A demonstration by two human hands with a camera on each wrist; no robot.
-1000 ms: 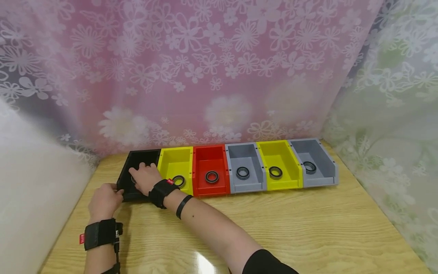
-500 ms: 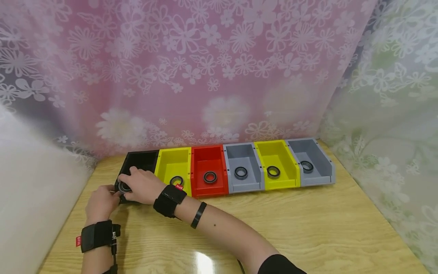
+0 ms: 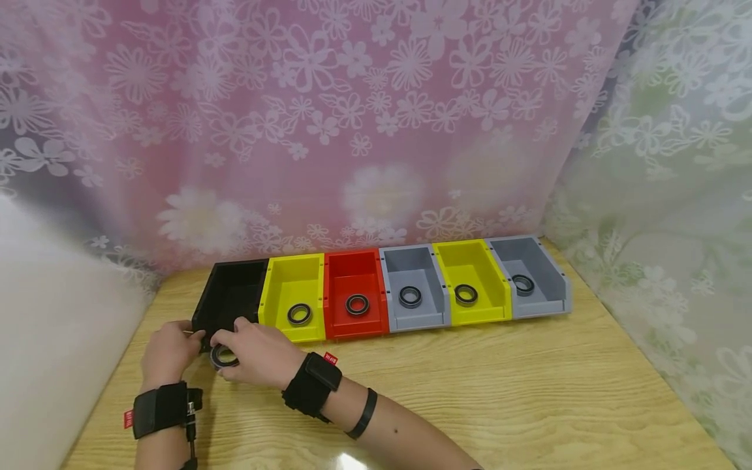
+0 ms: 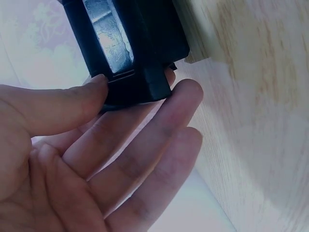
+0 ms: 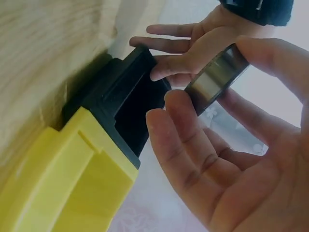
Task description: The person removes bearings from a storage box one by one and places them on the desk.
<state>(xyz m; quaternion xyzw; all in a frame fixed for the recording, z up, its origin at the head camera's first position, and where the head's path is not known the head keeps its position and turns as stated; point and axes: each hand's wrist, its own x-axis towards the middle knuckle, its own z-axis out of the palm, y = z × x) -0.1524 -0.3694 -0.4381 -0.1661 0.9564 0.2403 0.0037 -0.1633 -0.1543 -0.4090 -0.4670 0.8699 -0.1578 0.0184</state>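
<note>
In the head view my left hand [image 3: 169, 352] is at the front left corner of the black bin [image 3: 235, 294]. The left wrist view shows its thumb on one side of the bin's corner [image 4: 152, 84] and fingers behind it. My right hand [image 3: 261, 352] pinches a ball bearing [image 3: 214, 358] just in front of the black bin's front edge. From the right wrist, the bearing's shiny outer ring [image 5: 215, 79] shows between thumb and fingers, close by the left hand. Inside the black bin, only bare black walls and floor show.
Right of the black bin stand a yellow bin [image 3: 294, 281], a red bin [image 3: 355, 274], a grey bin [image 3: 408, 261], another yellow bin [image 3: 470, 261] and another grey bin [image 3: 525, 261], joined in a row. Each holds one bearing. A flowered curtain [image 3: 376, 130] hangs behind the wooden table [image 3: 470, 391].
My right hand has lifted the bearing out of the black bin and brought it forward over the front edge, toward me. The left hand stays at the bin's corner.
</note>
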